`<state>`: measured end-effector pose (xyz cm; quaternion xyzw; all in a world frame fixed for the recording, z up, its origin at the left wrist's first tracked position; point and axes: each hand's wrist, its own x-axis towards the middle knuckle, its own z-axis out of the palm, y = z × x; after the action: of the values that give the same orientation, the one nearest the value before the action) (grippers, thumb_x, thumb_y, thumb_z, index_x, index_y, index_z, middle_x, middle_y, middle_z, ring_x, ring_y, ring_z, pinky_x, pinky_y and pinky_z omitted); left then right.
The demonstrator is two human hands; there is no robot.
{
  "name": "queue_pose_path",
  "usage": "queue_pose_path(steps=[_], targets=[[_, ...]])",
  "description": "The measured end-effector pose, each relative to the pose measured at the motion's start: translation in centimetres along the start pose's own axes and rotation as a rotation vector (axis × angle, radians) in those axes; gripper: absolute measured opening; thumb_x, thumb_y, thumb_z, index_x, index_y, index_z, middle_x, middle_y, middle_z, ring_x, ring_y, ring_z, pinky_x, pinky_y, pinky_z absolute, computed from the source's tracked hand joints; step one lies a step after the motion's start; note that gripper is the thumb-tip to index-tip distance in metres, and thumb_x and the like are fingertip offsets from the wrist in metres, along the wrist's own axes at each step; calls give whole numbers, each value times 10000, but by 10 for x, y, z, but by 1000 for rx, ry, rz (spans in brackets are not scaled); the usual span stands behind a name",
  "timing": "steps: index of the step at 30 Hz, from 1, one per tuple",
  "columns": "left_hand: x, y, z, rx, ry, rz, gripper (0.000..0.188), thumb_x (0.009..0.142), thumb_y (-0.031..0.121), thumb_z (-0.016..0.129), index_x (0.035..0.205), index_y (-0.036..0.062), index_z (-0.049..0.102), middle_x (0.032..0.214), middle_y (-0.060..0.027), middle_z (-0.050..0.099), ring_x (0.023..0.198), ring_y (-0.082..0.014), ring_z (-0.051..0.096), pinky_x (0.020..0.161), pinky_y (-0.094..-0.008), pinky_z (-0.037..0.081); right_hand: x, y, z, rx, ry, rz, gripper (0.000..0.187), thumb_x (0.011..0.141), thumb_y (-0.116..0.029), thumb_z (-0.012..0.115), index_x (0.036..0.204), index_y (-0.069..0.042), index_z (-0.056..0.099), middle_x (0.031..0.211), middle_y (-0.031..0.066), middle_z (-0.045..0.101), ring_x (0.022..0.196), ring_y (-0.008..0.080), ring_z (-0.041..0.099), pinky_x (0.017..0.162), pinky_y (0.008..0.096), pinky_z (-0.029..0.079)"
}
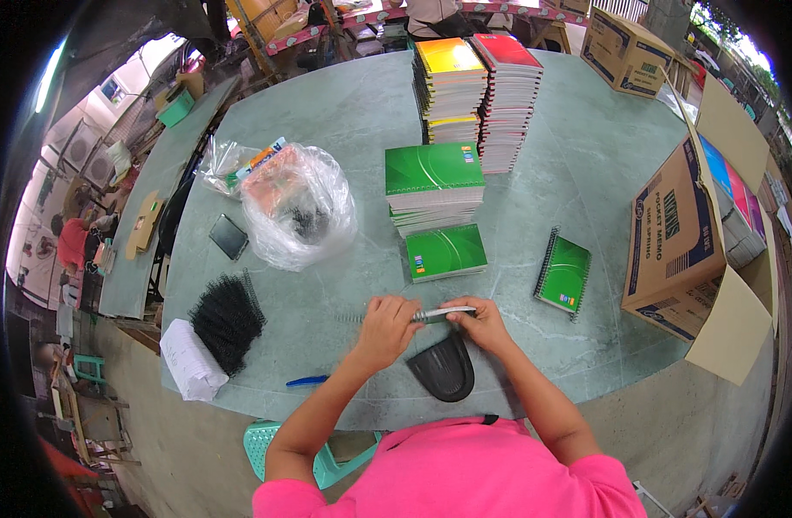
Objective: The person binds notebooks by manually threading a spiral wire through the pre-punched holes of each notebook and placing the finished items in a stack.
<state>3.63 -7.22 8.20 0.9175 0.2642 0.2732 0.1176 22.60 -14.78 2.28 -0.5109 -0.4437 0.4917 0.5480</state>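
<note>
Near the table's front edge, my right hand (pixel 482 325) is closed on a small notebook (pixel 446 311) held edge-on. My left hand (pixel 385 331) is closed at the notebook's left end, around a dark spiral binding coil (pixel 348 318) whose loose end sticks out leftward. The fingers hide how far the coil runs into the pages. Just below the hands lies a black rounded rubber-like piece (pixel 443 369). Beyond them, a pile of green notebooks (pixel 435 173) stands with a shorter green stack (pixel 448 252) in front. A spiral-bound green notebook (pixel 565 272) lies to the right.
Many black coils (pixel 227 319) lie beside a white paper bundle (pixel 191 363) at left. A blue pen (pixel 307 381), phone (pixel 229 236) and clear plastic bag (pixel 305 216) are nearby. Tall yellow and red notebook stacks (pixel 506 104) stand behind; an open carton (pixel 672 233) is at right.
</note>
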Motion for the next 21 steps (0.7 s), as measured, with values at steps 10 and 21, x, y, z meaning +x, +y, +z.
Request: queue_pose_path(steps=[10,21], targets=[[-2,-5,7,8,5,17,177,808,258,616,856,89,598,755,-42,587,754,-221,541,730,-381,359,-5,-7,1,-23,11,35,197,805,-49,641,999,-25,669,915,29,676,830,89,581,764,234,444],[-1,-3,6,-65,-35,-87,141,821,236,594,818,97,617,791,-85,595,764,-269,562,716,-379,372,-5,-10,6,-21,41,116,197,801,-26,630,994,-30,674,956,48,671,890,113,587,799,245,444]])
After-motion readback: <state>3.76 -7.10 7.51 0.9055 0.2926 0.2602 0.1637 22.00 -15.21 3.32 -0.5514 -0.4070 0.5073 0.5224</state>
